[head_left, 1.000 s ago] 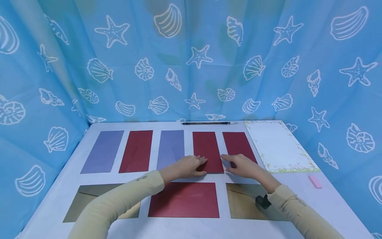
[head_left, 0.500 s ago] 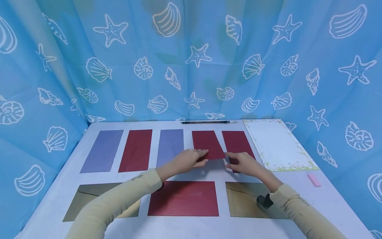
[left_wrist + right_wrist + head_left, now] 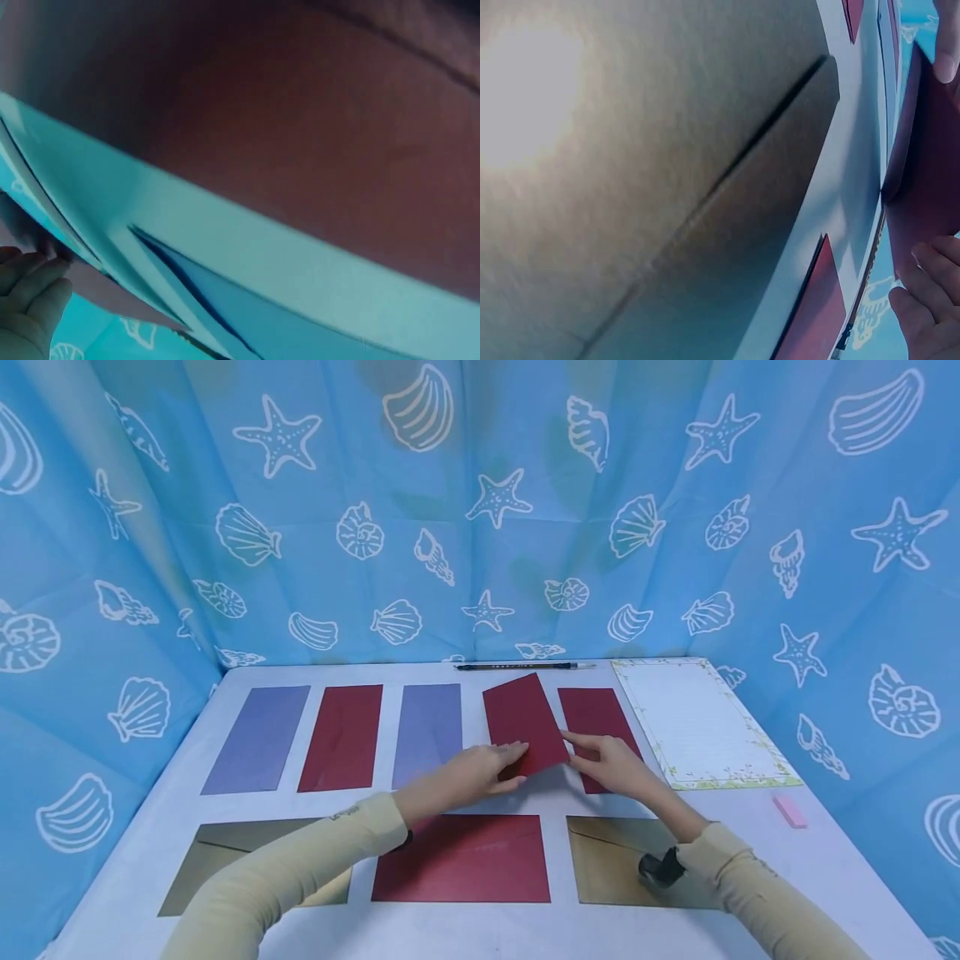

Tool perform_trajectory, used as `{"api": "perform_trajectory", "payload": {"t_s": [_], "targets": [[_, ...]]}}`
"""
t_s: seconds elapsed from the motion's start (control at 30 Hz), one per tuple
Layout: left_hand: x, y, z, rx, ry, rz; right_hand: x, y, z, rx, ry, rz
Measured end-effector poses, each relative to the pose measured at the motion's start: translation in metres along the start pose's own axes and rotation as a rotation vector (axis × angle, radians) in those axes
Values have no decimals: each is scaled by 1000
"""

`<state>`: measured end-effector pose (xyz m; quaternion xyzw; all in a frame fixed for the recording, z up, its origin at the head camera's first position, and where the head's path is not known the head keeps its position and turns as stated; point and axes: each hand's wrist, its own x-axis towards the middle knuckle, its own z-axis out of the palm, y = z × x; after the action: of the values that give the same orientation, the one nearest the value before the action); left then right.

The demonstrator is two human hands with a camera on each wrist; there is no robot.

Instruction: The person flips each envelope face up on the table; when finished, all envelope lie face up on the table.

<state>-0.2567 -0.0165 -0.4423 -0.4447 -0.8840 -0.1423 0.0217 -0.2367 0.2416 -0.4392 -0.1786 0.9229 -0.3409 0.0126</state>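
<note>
Paper in flat, matte rectangles covers the pale bench [image 3: 112,893]: a far row of narrow slips, lilac, dark red, lilac, then dark red again, and a near row of wider envelopes, two dull gold ones flanking a red envelope [image 3: 461,858]. The lifted red slip [image 3: 523,723], stiff and smooth, stands tilted off the bench between the hands, its far edge raised toward the brush pen [image 3: 525,667]. The left hand [image 3: 472,774] pinches its near left corner, thumb under and fingers on top; the right hand [image 3: 611,764] touches its near right edge with straight fingers, lying over the neighbouring red slip [image 3: 596,718]. A bordered sheet of letter paper [image 3: 697,722] lies to the right, a small pink eraser [image 3: 790,811] near it. A second ago the slip lay flat in its row under both hands; half a second ago only its near edge had risen, and now it stands steeper and skewed.
</note>
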Motion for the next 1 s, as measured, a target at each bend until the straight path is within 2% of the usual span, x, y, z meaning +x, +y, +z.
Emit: {"api": "perform_trajectory", "payload": {"t_s": [0.27, 0.57, 1.0], "targets": [[1, 3, 6, 2, -21, -11, -2, -2, 7, 32, 17, -47], [7, 8, 3, -152, 11, -104, -2, -9, 9, 35, 18, -68], [7, 14, 4, -274, 84, -27, -5, -20, 8, 24, 83, -146]]}}
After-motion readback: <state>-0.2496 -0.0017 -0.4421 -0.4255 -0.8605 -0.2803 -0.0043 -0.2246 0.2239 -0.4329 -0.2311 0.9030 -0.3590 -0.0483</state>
